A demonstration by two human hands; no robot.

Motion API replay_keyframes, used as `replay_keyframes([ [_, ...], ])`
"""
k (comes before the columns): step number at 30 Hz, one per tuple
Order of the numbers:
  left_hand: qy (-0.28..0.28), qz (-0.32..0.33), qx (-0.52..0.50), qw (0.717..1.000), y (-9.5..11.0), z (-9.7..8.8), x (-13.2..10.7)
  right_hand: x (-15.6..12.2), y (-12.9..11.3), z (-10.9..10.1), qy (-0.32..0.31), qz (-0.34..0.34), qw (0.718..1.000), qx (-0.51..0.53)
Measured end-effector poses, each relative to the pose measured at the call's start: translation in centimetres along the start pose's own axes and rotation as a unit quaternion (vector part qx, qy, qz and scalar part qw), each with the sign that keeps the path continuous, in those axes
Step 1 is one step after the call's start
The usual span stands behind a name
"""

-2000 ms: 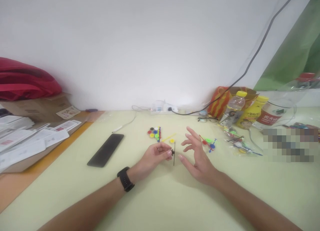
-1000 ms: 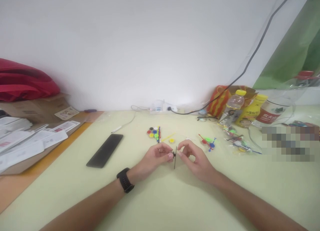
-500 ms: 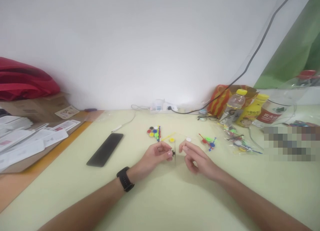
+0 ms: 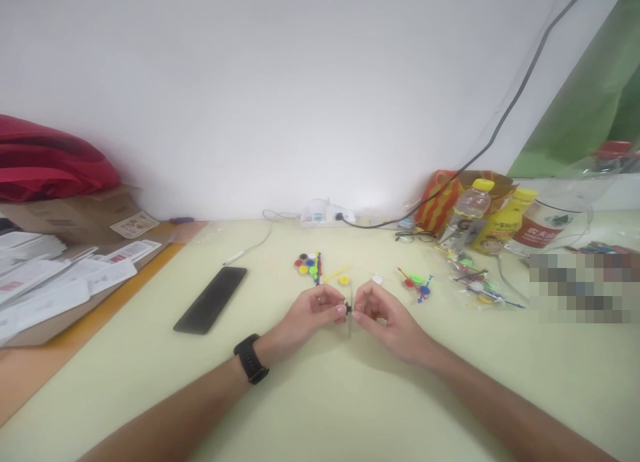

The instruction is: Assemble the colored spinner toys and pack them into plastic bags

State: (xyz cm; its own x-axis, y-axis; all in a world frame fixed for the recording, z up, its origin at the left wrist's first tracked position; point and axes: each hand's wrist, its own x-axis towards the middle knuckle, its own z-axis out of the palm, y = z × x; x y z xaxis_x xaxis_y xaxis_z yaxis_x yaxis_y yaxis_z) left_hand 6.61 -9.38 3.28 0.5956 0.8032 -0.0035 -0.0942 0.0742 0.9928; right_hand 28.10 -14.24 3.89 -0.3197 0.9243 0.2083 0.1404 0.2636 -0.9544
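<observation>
My left hand point(image 4: 317, 310), with a black watch on its wrist, pinches a small black plastic piece point(image 4: 349, 309) between thumb and fingers. A thin pale strip point(image 4: 350, 329) stands upright at that piece, seen edge-on. From the other side, my right hand point(image 4: 385, 319) has thumb and forefinger closed at the same black piece; the exact contact is partly hidden. Beyond the hands lie a yellow disc point(image 4: 343, 281), a thin yellow stick point(image 4: 337, 273) and a white disc point(image 4: 377, 279). Coloured discs point(image 4: 304, 269) and arrows point(image 4: 319, 265) are grouped behind my left hand.
More coloured arrow pieces point(image 4: 424, 289) lie right of centre, beside a clear bag of parts point(image 4: 480, 285). A black phone point(image 4: 213, 301) lies at left. Bottles point(image 4: 465, 212), glasses point(image 4: 415, 236) and a power strip point(image 4: 327, 214) stand along the wall. White packets point(image 4: 45, 282) fill the far left.
My right hand has moved left and its extended fingers have closed at the black piece. My left hand has kept its pinch in nearly the same spot.
</observation>
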Motion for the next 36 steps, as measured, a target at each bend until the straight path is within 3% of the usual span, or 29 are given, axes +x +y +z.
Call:
replay_keyframes([
  [9,-0.018,0.005,-0.008,1.0,-0.2,0.0,0.0,0.0,0.4,0.1,-0.014,-0.008,1.0,-0.017],
  [13,-0.014,0.011,-0.006,1.0,-0.2,0.0,0.1,-0.2,0.3,0.0,0.013,-0.026,0.998,-0.057],
  [22,0.003,0.01,-0.003,1.0,0.1,0.2,0.0,-1.0,0.7,0.0,0.108,-0.191,0.962,-0.164],
  [24,0.005,0.011,-0.002,1.0,0.1,0.3,0.0,-1.0,0.4,-0.1,0.092,-0.15,0.972,-0.159],
  [27,0.005,0.009,-0.002,1.0,0.0,0.2,0.0,-0.8,-0.3,-0.5,0.008,0.002,0.997,-0.078],
  [29,0.006,0.008,0.0,1.0,-0.1,0.1,0.0,-0.6,-0.5,-0.7,-0.019,0.053,0.998,-0.023],
  [36,-0.002,0.006,-0.004,1.0,0.0,0.1,0.0,-0.1,0.5,-0.2,0.043,-0.016,0.997,-0.055],
])
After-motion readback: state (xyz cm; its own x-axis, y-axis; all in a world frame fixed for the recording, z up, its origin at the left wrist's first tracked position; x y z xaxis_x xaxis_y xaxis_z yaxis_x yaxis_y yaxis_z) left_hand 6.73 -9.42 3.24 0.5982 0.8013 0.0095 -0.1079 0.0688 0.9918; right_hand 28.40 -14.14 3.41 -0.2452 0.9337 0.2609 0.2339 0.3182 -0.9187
